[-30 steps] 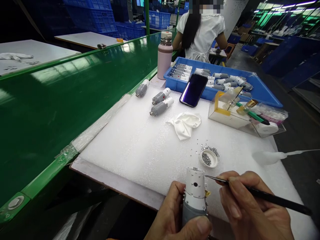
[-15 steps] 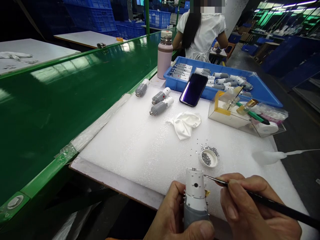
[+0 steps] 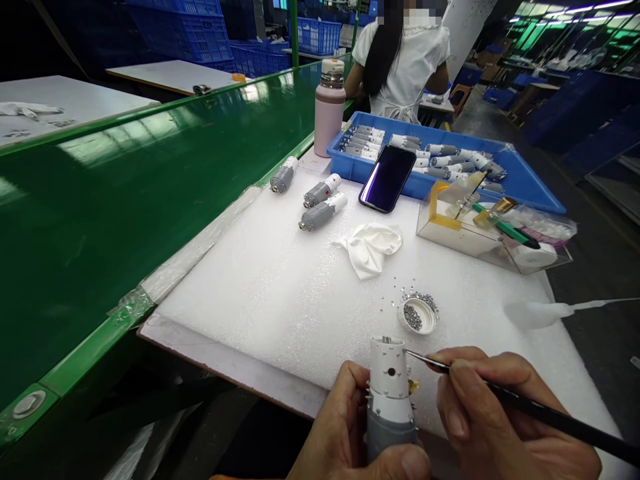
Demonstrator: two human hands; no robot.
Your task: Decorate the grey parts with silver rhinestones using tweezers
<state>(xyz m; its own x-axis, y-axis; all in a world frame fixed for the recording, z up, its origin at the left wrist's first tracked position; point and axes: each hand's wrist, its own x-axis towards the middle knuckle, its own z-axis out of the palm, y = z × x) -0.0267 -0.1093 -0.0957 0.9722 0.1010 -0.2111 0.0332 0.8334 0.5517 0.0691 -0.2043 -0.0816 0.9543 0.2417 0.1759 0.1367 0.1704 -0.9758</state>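
Observation:
My left hand is closed round the grey lower part of a white and grey cylinder model, which stands upright with small studs on its sides. My right hand pinches a thin black brush-like tool; its tip meets the upper right edge of the model's white part. Just beyond the model, a round white cap holds tiny silvery pieces, and more of them lie scattered round it. A crumpled white cloth lies farther back.
Three similar models lie at the back left, beside a green conveyor. Behind are a pink bottle, a phone leaning on a blue tray of models, and a clear box of supplies. A person sits beyond.
The tool and my right hand have shifted slightly left, bringing the tip against the model's upper edge. My left hand keeps its hold on the model.

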